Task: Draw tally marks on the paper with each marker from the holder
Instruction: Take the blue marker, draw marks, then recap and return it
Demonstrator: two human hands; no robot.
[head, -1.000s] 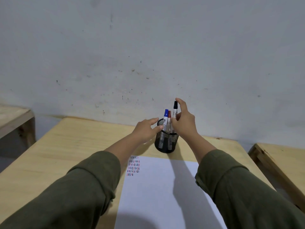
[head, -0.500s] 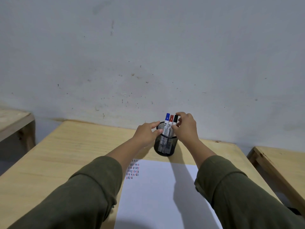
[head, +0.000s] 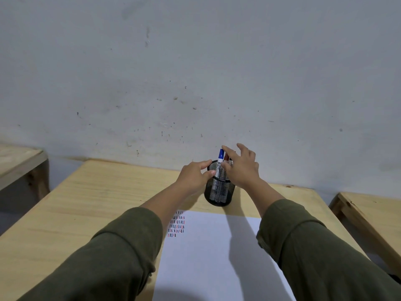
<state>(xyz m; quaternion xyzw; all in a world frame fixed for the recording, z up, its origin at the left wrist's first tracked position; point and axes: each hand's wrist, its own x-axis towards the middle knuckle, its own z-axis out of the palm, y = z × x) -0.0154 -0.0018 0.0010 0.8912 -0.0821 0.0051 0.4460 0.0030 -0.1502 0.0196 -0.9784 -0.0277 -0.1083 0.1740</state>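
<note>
A black mesh holder (head: 219, 193) stands on the wooden table (head: 97, 198) just beyond a white paper (head: 208, 257). A blue-capped marker (head: 221, 156) and a red-capped marker (head: 226, 157) stick up from it; the black-capped marker is hidden behind my right hand. My left hand (head: 195, 175) grips the holder's left rim. Over the holder's right side hovers my right hand (head: 242, 167), fingers spread and holding nothing. Rows of red, blue and black tally marks (head: 176, 224) fill the paper's upper left corner.
A grey, stained wall rises right behind the table. A second wooden table (head: 19, 161) stands at the left and a third (head: 373, 211) at the right, with gaps between them.
My right hand lowered the black-capped marker into the holder, let go of it and opened its fingers above the holder. My left hand stayed on the rim.
</note>
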